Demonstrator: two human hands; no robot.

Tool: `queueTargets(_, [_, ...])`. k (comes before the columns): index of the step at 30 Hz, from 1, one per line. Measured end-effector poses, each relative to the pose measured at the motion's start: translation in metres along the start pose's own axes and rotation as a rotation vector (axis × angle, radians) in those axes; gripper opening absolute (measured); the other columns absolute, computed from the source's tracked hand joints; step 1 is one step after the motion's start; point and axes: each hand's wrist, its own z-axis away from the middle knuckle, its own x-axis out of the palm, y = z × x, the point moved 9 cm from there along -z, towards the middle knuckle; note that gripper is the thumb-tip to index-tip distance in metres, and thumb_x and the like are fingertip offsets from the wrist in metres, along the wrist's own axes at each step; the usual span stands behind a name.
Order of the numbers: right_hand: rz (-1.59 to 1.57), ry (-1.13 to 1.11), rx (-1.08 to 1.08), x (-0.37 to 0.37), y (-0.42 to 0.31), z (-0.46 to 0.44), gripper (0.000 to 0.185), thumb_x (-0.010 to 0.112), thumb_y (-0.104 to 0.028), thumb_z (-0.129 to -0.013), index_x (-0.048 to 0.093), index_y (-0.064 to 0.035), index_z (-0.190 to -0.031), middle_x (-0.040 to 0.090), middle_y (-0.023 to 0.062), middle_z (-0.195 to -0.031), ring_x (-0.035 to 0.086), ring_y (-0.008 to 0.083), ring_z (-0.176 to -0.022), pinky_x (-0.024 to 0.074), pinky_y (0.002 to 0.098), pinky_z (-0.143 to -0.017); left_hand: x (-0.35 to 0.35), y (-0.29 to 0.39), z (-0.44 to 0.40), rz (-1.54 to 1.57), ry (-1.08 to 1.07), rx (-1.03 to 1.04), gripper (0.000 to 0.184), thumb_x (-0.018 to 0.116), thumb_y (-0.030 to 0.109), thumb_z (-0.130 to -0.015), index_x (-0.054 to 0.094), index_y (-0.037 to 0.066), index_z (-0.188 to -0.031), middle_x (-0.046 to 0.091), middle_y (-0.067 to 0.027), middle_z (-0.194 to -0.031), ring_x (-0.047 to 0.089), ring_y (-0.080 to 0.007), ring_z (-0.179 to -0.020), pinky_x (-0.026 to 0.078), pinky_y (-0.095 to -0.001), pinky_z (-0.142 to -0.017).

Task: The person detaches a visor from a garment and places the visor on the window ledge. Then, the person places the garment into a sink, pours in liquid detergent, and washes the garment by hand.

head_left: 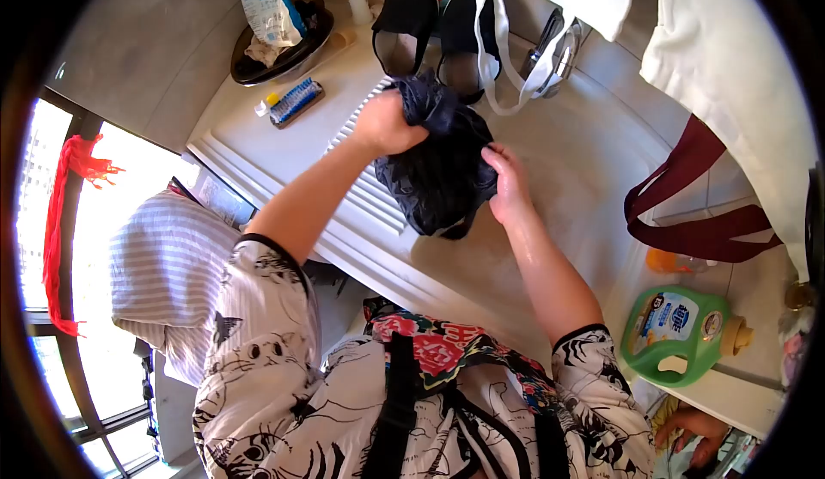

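Left grip [392, 125] and right grip [507, 180] are clutching black cloth [438, 178] towards the sink [571, 165]'s left edge; slackening either could be letting folds slip.

black cloth [436, 178] | green bottle [698, 352] | blue-bristled brush [296, 101] | maroon strap [690, 154] | grey-white striped fabric [168, 260]

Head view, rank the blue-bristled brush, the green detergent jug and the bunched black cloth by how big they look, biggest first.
1. Black cloth, bunched up as it is
2. Green detergent jug
3. Blue-bristled brush, easily the smallest
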Motion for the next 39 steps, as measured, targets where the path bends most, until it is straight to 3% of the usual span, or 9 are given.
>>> queueTargets(5, [0.565,-0.153,-0.243,0.059,-0.034,0.041,0.012,0.066,-0.011,-0.079,0.060,-0.0072,-0.089,0.058,0.0028,-0.084,0.055,0.0114,-0.080,0.0420,0.0262,-0.070,-0.018,0.004,0.040,-0.302,-0.267,0.149,0.044,0.070,0.040,-0.063,0.065,0.001,-0.082,0.064,-0.0175,-0.094,0.059,-0.0341,-0.092,0.050,-0.0411,-0.075])
queueTargets(8, [1.206,-0.303,-1.110,0.104,-0.033,0.073,0.023,0.071,-0.017,-0.071,0.061,-0.0121,-0.091,0.054,0.0123,-0.113,0.049,0.0340,-0.104,0.0378,0.0429,-0.089,0.008,-0.009,0.085,-0.547,-0.652,0.167,0.071,0.062,0.065,-0.067,0.067,-0.004,-0.088,0.060,-0.0164,-0.108,0.046,-0.0327,-0.117,0.046,-0.0462,-0.088])
queueTargets(11, [1.612,-0.239,-1.018,0.124,0.006,0.072,0.047,0.068,-0.038,-0.074,0.058,-0.0196,-0.115,0.046,0.0128,-0.127,0.036,0.0394,-0.123,0.0263,0.0575,-0.097,0.037,-0.028,0.106,-0.539,-0.485,0.295,0.093,0.050,0.077,-0.068,0.064,-0.006,-0.107,0.051,-0.0215,-0.122,0.015,-0.0376,-0.136,0.022,-0.0683,-0.099])
queueTargets(21, [1.731,-0.108,-1.092,0.119,0.025,0.004,0.017,0.064,-0.018,-0.068,0.057,-0.0152,-0.083,0.056,0.0002,-0.077,0.053,0.0239,-0.080,0.0375,0.0414,-0.070,0.069,-0.055,0.065,-0.491,-0.381,0.143,0.057,0.055,0.058,-0.074,0.069,0.003,-0.081,0.060,-0.0109,-0.098,0.046,-0.0266,-0.110,0.037,-0.0522,-0.090])
queueTargets(25, [1.717,-0.192,-1.050,0.119,0.019,0.012,0.024,0.063,-0.021,-0.074,0.060,-0.0132,-0.096,0.057,0.0039,-0.100,0.053,0.0255,-0.098,0.0363,0.0441,-0.081,0.040,-0.046,0.045,-0.395,-0.268,0.256,0.065,0.049,0.066,-0.077,0.069,0.004,-0.076,0.063,-0.0112,-0.094,0.053,-0.0265,-0.104,0.041,-0.0488,-0.084])
queueTargets(27, [1.775,-0.257,-0.954,0.113,0.022,0.019,0.035,0.063,-0.026,-0.077,0.058,-0.0125,-0.109,0.051,0.0070,-0.121,0.045,0.0280,-0.115,0.0322,0.0466,-0.090,0.049,-0.057,0.025,-0.057,-0.830,0.078,0.076,0.040,0.076,-0.077,0.069,0.006,-0.075,0.066,-0.0136,-0.088,0.061,-0.0295,-0.094,0.045,-0.0441,-0.079])
queueTargets(33, [1.835,-0.172,-0.942,0.107,0.033,0.020,0.042,0.061,-0.028,-0.079,0.054,-0.0123,-0.117,0.047,0.0088,-0.130,0.038,0.0318,-0.124,0.0266,0.0490,-0.097,0.007,-0.073,-0.093,-0.396,0.091,-0.226,0.082,0.059,0.073,-0.065,0.060,0.007,-0.112,0.062,-0.0082,-0.111,0.055,-0.0227,-0.109,0.040,-0.0385,-0.090])
queueTargets(35, [1.821,-0.193,-0.953,0.105,0.032,0.017,0.043,0.063,-0.029,-0.078,0.054,-0.0128,-0.117,0.048,0.0081,-0.129,0.038,0.0310,-0.124,0.0265,0.0489,-0.097,0.034,-0.076,-0.110,-0.379,-0.039,-0.339,0.093,0.059,0.077,-0.061,0.055,0.003,-0.118,0.056,-0.0092,-0.121,0.049,-0.0239,-0.117,0.037,-0.0401,-0.092])
queueTargets(39, [1.799,-0.181,-0.952,0.100,0.030,0.016,0.045,0.065,-0.030,-0.075,0.055,-0.0142,-0.116,0.049,0.0061,-0.128,0.039,0.0302,-0.123,0.0276,0.0484,-0.095,0.044,-0.085,-0.135,-0.246,0.123,-0.392,0.044,0.064,0.045,-0.070,0.066,0.007,-0.092,0.067,-0.0094,-0.094,0.063,-0.0247,-0.091,0.036,-0.0414,-0.088])
